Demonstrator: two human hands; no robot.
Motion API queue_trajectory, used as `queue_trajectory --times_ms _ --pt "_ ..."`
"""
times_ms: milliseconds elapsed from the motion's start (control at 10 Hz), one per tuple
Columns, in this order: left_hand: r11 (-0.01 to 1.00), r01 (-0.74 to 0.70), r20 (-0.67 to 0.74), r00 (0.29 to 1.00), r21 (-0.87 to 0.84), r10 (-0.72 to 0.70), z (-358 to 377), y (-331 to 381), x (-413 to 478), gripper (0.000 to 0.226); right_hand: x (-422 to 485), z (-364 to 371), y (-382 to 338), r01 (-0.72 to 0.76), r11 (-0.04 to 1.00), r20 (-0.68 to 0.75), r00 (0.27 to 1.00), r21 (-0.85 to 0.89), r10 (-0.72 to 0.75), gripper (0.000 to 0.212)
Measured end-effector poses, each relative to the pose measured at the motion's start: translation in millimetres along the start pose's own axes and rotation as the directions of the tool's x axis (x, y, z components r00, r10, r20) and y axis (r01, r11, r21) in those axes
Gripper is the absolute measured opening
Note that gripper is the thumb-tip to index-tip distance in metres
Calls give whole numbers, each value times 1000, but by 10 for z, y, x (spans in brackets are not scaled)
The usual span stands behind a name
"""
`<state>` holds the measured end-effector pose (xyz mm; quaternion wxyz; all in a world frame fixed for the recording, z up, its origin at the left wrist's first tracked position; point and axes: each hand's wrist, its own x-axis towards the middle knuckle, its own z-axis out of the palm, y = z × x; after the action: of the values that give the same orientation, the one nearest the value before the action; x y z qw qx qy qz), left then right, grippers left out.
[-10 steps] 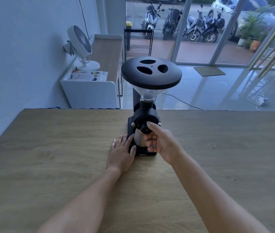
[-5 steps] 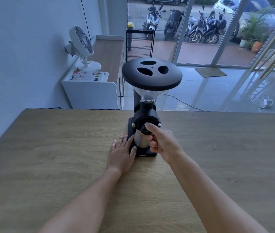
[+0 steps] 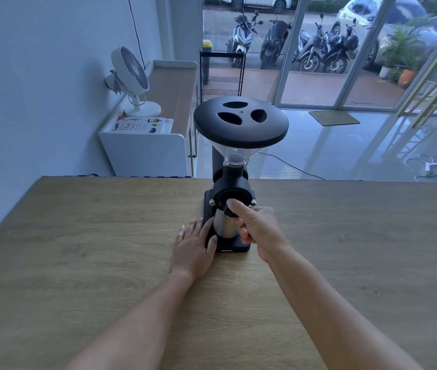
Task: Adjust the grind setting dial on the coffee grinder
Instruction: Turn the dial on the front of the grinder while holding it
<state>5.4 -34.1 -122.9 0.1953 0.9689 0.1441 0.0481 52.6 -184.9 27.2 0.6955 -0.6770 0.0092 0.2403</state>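
Note:
A black coffee grinder with a wide round lid and clear hopper stands on the wooden table, near its far edge. Its round grind dial faces me, with a small black knob at its lower middle. My right hand pinches that knob between thumb and fingers; the knob is mostly hidden. A steel cup stands on the grinder's base under the dial. My left hand lies flat on the table, fingers spread, thumb against the left side of the base.
Past the table's far edge are a white cabinet with a fan and a book, a black rack, and glass doors with parked motorbikes outside. A cable runs over the tiled floor.
My right hand has shifted slightly on the knob, with the wrist rolled a little. The left hand and the grinder have stayed where they were.

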Motion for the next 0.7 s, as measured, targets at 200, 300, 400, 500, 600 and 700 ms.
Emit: queue_trajectory --times_ms 200,300,400,500,600,700 --pt "1000 -1 -4 1000 -5 1 5 0 6 55 -27 23 3 30 999 -26 999 -28 -31 30" --pt "1000 -3 -6 1000 -4 3 8 2 0 55 -39 36 2 53 996 -47 997 -72 -57 32" --pt "1000 -3 -8 1000 -5 3 7 6 -1 55 -48 41 6 69 992 -58 995 -107 -75 33" --pt "1000 -1 -8 1000 0 1 6 3 -3 55 -57 38 3 68 992 -51 996 -109 -74 33" --pt "1000 -3 -6 1000 2 3 2 4 -5 55 -63 17 -16 39 993 -22 999 -107 -42 34" --pt "1000 -1 -1 1000 -7 1 -8 8 -7 55 -75 -11 -8 1 997 63 998 -76 4 42"
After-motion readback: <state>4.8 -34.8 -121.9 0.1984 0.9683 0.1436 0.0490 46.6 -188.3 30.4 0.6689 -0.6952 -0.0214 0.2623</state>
